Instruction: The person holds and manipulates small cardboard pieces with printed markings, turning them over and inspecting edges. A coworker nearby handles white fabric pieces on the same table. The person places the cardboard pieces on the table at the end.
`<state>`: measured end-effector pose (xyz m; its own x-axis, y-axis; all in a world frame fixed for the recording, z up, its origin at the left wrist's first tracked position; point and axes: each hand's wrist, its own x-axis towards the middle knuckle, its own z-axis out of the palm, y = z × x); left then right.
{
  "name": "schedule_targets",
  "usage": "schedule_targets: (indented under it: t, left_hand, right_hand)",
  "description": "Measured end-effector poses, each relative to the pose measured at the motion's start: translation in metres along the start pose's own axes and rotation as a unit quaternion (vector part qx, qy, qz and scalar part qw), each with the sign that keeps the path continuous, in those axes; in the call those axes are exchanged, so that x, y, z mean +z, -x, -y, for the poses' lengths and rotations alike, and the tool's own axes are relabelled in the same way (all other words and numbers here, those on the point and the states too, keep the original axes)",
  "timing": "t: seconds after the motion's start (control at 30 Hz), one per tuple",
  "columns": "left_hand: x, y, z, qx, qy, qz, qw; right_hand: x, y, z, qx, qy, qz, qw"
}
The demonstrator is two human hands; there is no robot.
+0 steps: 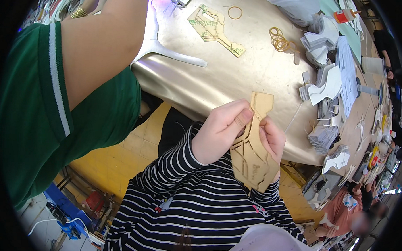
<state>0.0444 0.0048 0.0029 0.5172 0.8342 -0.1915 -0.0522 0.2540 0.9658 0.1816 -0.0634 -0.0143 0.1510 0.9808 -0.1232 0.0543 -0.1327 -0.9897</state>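
A flat tan template (pixel 251 157) with slots cut through it is held up in front of my striped top, beyond the table's near edge. My left hand (pixel 220 133) is closed on its left edge, the thumb pressing near the narrow upper part. My right hand (pixel 272 140) grips the right edge from behind, some of its fingers hidden by the template. On the table lies a similar yellowish template (pixel 213 28) with green print. Near it are a single rubber band (pixel 235 12) and a small heap of rubber bands (pixel 279 39).
A person in a green shirt (pixel 98 111) stands close on my left, an arm over the table (pixel 248 75). White curved pieces (pixel 176 55) lie there. Stacks of cut pieces (pixel 325 83), a plastic bag (pixel 294 5) and a glue bottle (pixel 345 16) line the right side.
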Motion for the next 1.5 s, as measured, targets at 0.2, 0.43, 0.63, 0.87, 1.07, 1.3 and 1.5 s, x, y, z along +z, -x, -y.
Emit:
schedule_targets:
  t: [0.2,0.43,0.63,0.87,1.07,1.3,1.5]
  left_hand:
    - [0.004,0.001,-0.001,-0.084,0.064,-0.035,0.994]
    - [0.004,0.003,-0.006,-0.019,-0.035,-0.019,0.999]
    - [-0.002,0.004,-0.012,-0.019,-0.069,0.033,0.997]
    - [-0.006,0.006,-0.013,0.006,-0.083,0.041,0.996]
    - [0.004,0.008,-0.009,0.030,-0.064,-0.003,0.997]
    - [0.008,0.010,-0.003,0.067,-0.090,-0.006,0.994]
    - [0.008,0.013,-0.007,0.048,-0.099,-0.009,0.994]
  right_hand:
    - [-0.006,0.000,0.016,-0.022,0.044,0.070,0.996]
    - [-0.006,-0.002,0.013,-0.041,0.066,0.053,0.996]
    - [-0.013,0.000,0.016,-0.051,0.083,0.081,0.992]
    - [-0.004,0.008,0.022,-0.042,0.064,0.057,0.995]
    - [0.009,0.018,0.020,-0.012,0.036,-0.020,0.999]
    - [0.012,0.023,0.015,0.036,0.012,-0.066,0.997]
    - [0.009,0.016,0.019,0.021,0.053,-0.054,0.997]
